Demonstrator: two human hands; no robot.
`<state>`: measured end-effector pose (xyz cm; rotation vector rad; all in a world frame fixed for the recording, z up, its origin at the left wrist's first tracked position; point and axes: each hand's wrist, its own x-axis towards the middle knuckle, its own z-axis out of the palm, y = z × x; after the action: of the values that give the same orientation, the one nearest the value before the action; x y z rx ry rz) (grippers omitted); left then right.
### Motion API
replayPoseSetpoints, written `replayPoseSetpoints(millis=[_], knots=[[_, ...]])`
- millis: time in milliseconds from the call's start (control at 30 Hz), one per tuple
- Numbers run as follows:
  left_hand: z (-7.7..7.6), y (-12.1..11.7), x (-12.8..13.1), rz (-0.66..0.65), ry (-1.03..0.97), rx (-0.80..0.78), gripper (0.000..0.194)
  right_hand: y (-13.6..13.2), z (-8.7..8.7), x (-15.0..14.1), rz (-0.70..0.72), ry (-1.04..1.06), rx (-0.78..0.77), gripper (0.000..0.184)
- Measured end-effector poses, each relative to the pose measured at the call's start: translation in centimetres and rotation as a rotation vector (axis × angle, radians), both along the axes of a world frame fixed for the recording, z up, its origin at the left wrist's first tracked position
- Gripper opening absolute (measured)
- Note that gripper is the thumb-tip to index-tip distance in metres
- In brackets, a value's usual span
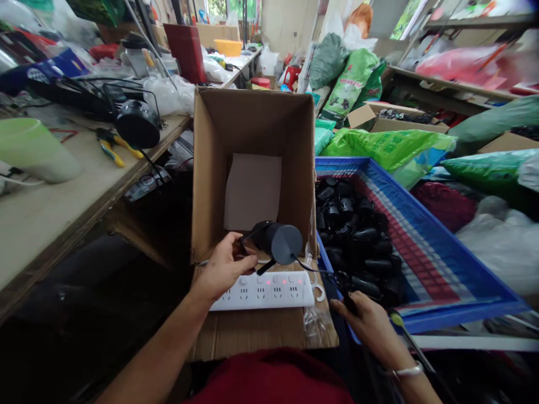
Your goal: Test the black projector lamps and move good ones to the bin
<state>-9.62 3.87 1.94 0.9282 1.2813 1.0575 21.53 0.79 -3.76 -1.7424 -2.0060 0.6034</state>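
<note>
My left hand (225,266) pinches the thin bracket of a black cylindrical device (285,243), which looks like a small lamp or speaker. The device is held tilted, its round flat end towards me, at the open front of a cardboard box (202,179). A thin black cord (311,268) runs from it to the right. My right hand (368,320) is closed around a dark bundle, apparently the cord's gathered end; its details are hard to make out. Under the device lies a white power strip (263,292) with several sockets and small red lights.
On the right, a blue plastic crate (421,224) holds many black cylinders (353,230). A wooden table (37,207) on the left carries pliers (118,147), a green cup (33,148) and a black round device (138,123). Green bags (383,147) lie behind the crate.
</note>
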Motion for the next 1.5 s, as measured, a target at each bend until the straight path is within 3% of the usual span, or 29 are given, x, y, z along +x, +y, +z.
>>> replayPoseSetpoints(millis=[200,267,467,667,900,1367,1500], knots=[[-0.2,-0.4,-1.0,0.086,-0.221,-0.024,0.042,1.8,1.6,-4.9,0.082,0.362,-0.154,0.041],[-0.1,-0.4,-1.4,0.106,-0.25,-0.034,0.043,2.5,1.4,-5.7,0.109,0.369,-0.16,0.041],[-0.1,-0.5,-2.1,0.17,-0.279,-0.05,0.044,3.2,-0.6,-6.9,0.178,0.322,-0.087,0.016],[0.0,-0.6,-2.6,0.153,-0.383,-0.024,0.042,3.1,-2.4,-7.1,0.21,0.387,-0.081,0.014],[0.8,-0.6,-3.7,0.198,-0.406,0.028,0.038,2.3,-2.2,-6.5,0.168,0.436,-0.084,0.023],[-0.5,-0.3,-3.1,0.167,-0.471,-0.038,0.041,3.0,-2.5,-6.7,0.212,0.328,-0.081,0.01],[-1.1,0.2,-3.1,0.167,-0.479,-0.011,0.04,3.0,-3.4,-6.8,0.218,0.312,-0.058,0.005]])
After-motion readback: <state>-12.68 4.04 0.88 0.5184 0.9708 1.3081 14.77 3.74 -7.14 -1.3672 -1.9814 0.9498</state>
